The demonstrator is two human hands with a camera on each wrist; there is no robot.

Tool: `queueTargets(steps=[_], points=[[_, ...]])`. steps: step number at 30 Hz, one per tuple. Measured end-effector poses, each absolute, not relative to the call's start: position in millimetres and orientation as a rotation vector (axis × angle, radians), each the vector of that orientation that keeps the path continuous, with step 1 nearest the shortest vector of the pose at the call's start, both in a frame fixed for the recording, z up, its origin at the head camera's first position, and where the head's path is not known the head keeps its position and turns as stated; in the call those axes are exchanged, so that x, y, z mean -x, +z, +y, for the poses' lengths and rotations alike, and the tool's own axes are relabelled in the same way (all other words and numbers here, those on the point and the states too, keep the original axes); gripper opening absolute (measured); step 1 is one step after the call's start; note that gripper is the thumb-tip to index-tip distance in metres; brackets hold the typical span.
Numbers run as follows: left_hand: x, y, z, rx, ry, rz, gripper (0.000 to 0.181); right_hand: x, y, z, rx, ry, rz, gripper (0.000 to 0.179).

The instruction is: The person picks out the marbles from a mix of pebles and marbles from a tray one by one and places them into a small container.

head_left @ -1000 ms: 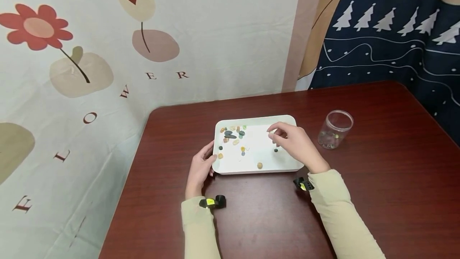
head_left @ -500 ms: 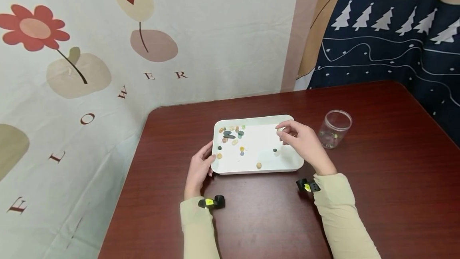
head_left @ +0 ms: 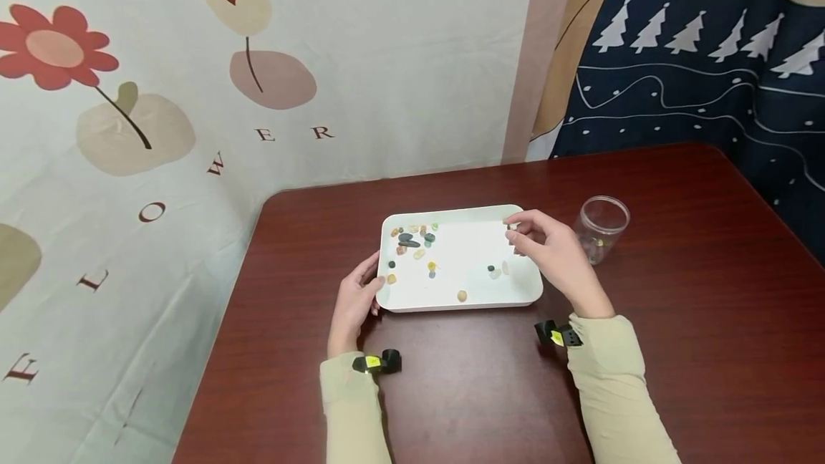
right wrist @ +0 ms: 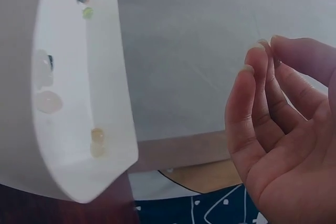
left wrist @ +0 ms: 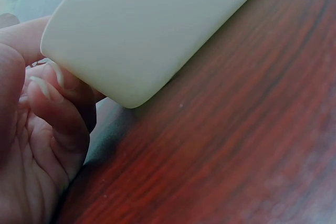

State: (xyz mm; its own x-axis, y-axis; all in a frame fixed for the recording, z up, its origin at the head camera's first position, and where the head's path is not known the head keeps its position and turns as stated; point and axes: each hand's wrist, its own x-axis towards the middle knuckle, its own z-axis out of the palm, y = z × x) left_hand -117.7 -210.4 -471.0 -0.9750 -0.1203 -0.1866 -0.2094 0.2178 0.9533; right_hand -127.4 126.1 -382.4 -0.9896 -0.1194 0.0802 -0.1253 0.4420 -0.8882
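My left hand (head_left: 351, 303) grips the left edge of a white tray (head_left: 467, 253), its thumb at the rim. In the left wrist view, other fingers curl below the tray's corner (left wrist: 131, 40). My right hand (head_left: 563, 256) is over the tray's right end, thumb and fingertips pinched together. A small dark pebble (right wrist: 277, 63) shows between them in the right wrist view, mostly hidden. Several colourful pebbles (head_left: 406, 238) cluster at the tray's back left. A tan pebble (head_left: 462, 296) lies by the front wall, and pale pebbles (head_left: 505, 268) sit right of centre.
A clear jar (head_left: 604, 215) with some small stones low inside stands right of the tray, partly behind my right hand. All rests on a dark red wooden table (head_left: 464, 392). A printed cloth (head_left: 387, 56) hangs behind it.
My right hand has moved right across the tray toward the jar, fingertips still pinched. This uncovers pale pebbles right of centre. My left hand keeps its grip on the tray.
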Motion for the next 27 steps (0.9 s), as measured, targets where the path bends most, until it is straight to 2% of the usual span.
queueTargets(steps=[15, 27], points=[[116.2, -470.3, -210.1, 0.319, 1.874, 2.408, 0.048, 114.2, -361.9, 143.0, -0.103, 1.61, -2.604, 0.032], [116.6, -470.9, -210.3, 0.32, 1.888, 2.394, 0.048, 110.2, -359.7, 173.1, 0.001, 1.482, -2.509, 0.028]])
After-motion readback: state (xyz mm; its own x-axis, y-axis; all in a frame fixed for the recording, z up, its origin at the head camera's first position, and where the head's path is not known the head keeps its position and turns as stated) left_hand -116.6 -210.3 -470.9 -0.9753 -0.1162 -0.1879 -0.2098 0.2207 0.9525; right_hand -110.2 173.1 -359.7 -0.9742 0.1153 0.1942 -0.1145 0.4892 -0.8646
